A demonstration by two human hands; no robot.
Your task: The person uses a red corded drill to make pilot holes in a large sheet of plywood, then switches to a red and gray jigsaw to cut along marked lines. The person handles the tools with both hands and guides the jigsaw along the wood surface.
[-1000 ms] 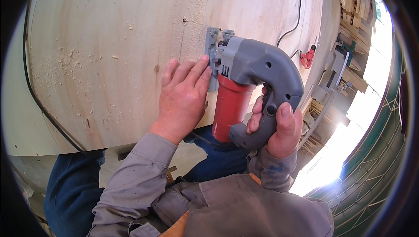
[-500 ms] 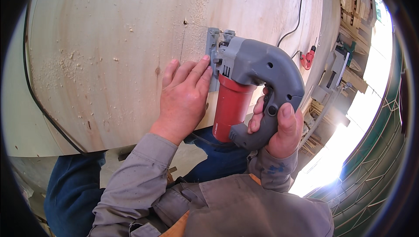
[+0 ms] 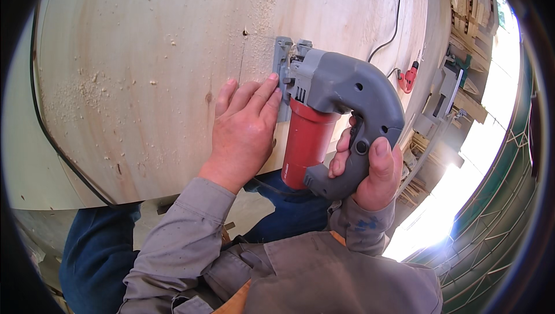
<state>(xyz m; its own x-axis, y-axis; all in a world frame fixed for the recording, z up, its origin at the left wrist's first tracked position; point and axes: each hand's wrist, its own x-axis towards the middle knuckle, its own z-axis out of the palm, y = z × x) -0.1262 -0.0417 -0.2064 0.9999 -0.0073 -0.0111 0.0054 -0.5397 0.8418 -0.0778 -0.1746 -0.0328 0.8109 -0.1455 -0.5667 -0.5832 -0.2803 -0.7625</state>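
Observation:
A grey and red jigsaw (image 3: 341, 80) lies over the wooden board (image 3: 156, 19), its handle toward the right and its metal footplate (image 3: 281, 62) toward the left. My right hand (image 3: 378, 175) is wrapped round the curved grey handle, fingers inside the grip near the trigger and thumb on the outer side. My left hand (image 3: 240, 129) rests on the board with fingers stretched out, its fingertips at the footplate's edge. The blade cannot be made out. A pencil-like line and a small dark hole (image 3: 245, 32) show on the board beyond my left fingers.
Sawdust (image 3: 89, 85) is scattered over the board. A black cord (image 3: 52, 140) runs along its left side. Near the right edge lies a red power tool (image 3: 408, 77) with a thin bit, beside another cord (image 3: 393, 30). Stacked timber (image 3: 469, 13) and a metal machine (image 3: 442, 94) stand farther right.
Almost nothing differs. Both hands and the jigsaw keep their places, with only a very slight shift of the view.

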